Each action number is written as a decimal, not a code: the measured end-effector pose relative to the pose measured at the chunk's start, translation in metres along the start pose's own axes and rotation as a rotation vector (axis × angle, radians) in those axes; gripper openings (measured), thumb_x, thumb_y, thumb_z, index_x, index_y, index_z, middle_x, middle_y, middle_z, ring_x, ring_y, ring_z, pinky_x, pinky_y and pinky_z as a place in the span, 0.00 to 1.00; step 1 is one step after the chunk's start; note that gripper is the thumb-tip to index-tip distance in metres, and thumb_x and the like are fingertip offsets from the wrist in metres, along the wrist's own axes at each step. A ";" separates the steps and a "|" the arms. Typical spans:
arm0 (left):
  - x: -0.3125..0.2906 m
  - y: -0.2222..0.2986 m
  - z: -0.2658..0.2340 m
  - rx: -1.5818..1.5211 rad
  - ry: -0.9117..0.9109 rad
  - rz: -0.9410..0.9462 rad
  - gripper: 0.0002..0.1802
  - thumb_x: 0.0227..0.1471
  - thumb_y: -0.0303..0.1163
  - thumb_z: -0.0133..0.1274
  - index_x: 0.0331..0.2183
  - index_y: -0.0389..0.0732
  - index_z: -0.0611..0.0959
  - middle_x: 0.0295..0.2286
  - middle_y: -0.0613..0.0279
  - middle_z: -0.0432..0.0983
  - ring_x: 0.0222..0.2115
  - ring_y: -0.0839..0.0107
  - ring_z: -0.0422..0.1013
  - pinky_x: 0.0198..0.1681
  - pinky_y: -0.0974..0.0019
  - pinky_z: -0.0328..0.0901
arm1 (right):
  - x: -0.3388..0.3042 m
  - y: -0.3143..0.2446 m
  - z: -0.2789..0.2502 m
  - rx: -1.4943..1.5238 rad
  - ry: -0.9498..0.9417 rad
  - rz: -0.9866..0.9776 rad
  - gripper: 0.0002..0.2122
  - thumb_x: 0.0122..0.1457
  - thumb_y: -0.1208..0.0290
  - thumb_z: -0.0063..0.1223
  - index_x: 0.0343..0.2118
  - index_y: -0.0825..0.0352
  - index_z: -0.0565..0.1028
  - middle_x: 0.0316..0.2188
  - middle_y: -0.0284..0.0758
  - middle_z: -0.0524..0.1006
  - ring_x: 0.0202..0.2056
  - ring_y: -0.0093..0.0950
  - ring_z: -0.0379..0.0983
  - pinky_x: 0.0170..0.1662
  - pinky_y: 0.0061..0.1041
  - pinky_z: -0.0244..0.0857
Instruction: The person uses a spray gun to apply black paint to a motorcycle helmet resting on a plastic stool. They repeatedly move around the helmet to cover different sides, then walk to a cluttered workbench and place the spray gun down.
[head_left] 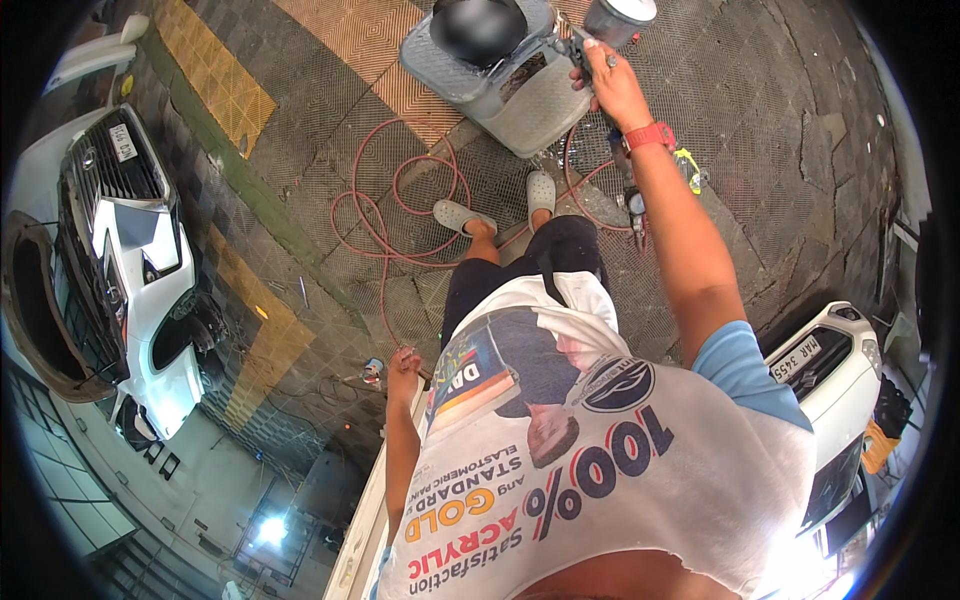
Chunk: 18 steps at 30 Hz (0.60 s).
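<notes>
Head view, spray gun (577,50) clasped within right hand (614,88), left hand (404,371) hold unclear

Left white car (140,290), right white car (834,385), bright light (271,531)

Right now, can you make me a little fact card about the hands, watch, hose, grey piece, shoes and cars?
Right hand: wrapped around a dark spray gun with a grey cup
Left hand: beside the body, fingers curled; I can't tell if it grips anything
Watch: red, on the right wrist
Red hose: looped on the floor
Grey plastic piece: beyond the feet, with a dark round thing at it
Shoes: light grey clogs
Cars: white car at left, another white car at right
</notes>
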<state>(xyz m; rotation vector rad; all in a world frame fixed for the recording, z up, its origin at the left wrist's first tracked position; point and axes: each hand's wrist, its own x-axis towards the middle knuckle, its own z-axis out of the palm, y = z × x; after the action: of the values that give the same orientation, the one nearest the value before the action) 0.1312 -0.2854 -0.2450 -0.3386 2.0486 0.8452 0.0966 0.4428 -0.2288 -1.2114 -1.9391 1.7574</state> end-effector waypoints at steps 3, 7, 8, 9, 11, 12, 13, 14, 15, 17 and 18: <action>-0.003 -0.001 0.003 -0.084 0.000 -0.012 0.21 0.64 0.32 0.56 0.55 0.37 0.74 0.40 0.60 0.79 0.42 0.72 0.75 0.47 0.69 0.68 | 0.009 -0.016 -0.009 -0.070 0.024 -0.042 0.24 0.72 0.47 0.39 0.47 0.66 0.75 0.28 0.34 0.81 0.26 0.19 0.77 0.20 0.21 0.66; -0.003 0.029 0.012 -0.023 -0.014 0.012 0.23 0.64 0.37 0.57 0.55 0.37 0.73 0.40 0.61 0.77 0.41 0.73 0.73 0.46 0.71 0.68 | 0.019 -0.025 -0.006 -0.054 0.017 -0.036 0.25 0.71 0.46 0.38 0.47 0.67 0.75 0.28 0.35 0.81 0.26 0.20 0.77 0.20 0.22 0.67; -0.002 0.035 0.013 -0.010 -0.011 0.021 0.23 0.64 0.38 0.57 0.55 0.37 0.73 0.40 0.61 0.77 0.40 0.73 0.73 0.45 0.71 0.68 | 0.018 -0.028 -0.003 -0.048 -0.015 -0.044 0.26 0.71 0.45 0.39 0.48 0.67 0.75 0.28 0.35 0.81 0.26 0.20 0.77 0.20 0.22 0.66; -0.002 0.043 0.015 0.020 -0.004 0.054 0.24 0.64 0.39 0.57 0.55 0.37 0.73 0.39 0.61 0.78 0.39 0.74 0.72 0.45 0.71 0.68 | 0.017 -0.034 0.000 -0.045 -0.046 -0.051 0.26 0.71 0.45 0.39 0.48 0.68 0.75 0.28 0.35 0.81 0.27 0.21 0.77 0.20 0.22 0.66; -0.002 0.055 0.017 0.078 0.009 0.120 0.25 0.64 0.41 0.58 0.56 0.38 0.73 0.39 0.62 0.78 0.38 0.75 0.72 0.44 0.72 0.67 | 0.009 -0.050 0.010 -0.032 -0.106 -0.030 0.27 0.71 0.45 0.39 0.49 0.68 0.75 0.28 0.36 0.81 0.27 0.20 0.78 0.20 0.22 0.66; -0.001 0.054 0.017 0.053 0.007 0.118 0.26 0.63 0.42 0.58 0.56 0.38 0.73 0.39 0.62 0.78 0.38 0.75 0.72 0.44 0.72 0.67 | 0.007 -0.056 0.016 -0.023 -0.138 -0.020 0.27 0.71 0.45 0.39 0.50 0.69 0.75 0.28 0.36 0.81 0.27 0.20 0.78 0.19 0.22 0.66; 0.000 0.053 0.015 0.028 0.005 0.115 0.26 0.63 0.42 0.58 0.56 0.38 0.73 0.39 0.62 0.78 0.37 0.75 0.72 0.44 0.71 0.67 | 0.008 -0.060 0.021 -0.018 -0.178 -0.004 0.27 0.70 0.45 0.40 0.50 0.68 0.75 0.29 0.37 0.81 0.28 0.20 0.78 0.19 0.21 0.66; 0.000 0.051 0.014 0.003 0.003 0.113 0.26 0.63 0.43 0.58 0.56 0.38 0.73 0.39 0.62 0.78 0.37 0.75 0.72 0.44 0.71 0.67 | 0.007 -0.065 0.026 -0.010 -0.213 -0.011 0.27 0.70 0.45 0.40 0.50 0.68 0.75 0.29 0.37 0.81 0.28 0.20 0.78 0.19 0.21 0.66; 0.000 0.051 0.015 0.014 0.010 0.110 0.26 0.63 0.43 0.58 0.56 0.38 0.73 0.39 0.62 0.78 0.38 0.74 0.73 0.44 0.70 0.68 | 0.005 -0.073 0.028 -0.005 -0.247 -0.019 0.27 0.70 0.45 0.40 0.50 0.68 0.75 0.29 0.37 0.81 0.28 0.20 0.78 0.18 0.21 0.66; -0.003 0.051 0.017 0.036 0.027 0.102 0.27 0.63 0.43 0.58 0.55 0.38 0.73 0.39 0.62 0.78 0.39 0.73 0.73 0.45 0.69 0.68 | 0.002 -0.091 0.034 0.026 -0.291 -0.025 0.27 0.70 0.45 0.40 0.49 0.68 0.75 0.29 0.37 0.81 0.27 0.20 0.78 0.17 0.21 0.65; -0.004 0.055 0.020 0.037 0.042 0.094 0.25 0.63 0.40 0.57 0.56 0.37 0.73 0.39 0.61 0.79 0.39 0.73 0.73 0.47 0.69 0.68 | 0.006 -0.091 0.034 0.023 -0.274 -0.007 0.27 0.70 0.45 0.41 0.47 0.69 0.76 0.28 0.38 0.81 0.25 0.22 0.77 0.17 0.22 0.65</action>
<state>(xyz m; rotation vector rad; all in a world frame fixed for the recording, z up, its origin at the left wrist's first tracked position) 0.1179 -0.2318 -0.2254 -0.2435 2.1297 0.8620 0.0337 0.4308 -0.1560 -0.9974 -2.0575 2.0264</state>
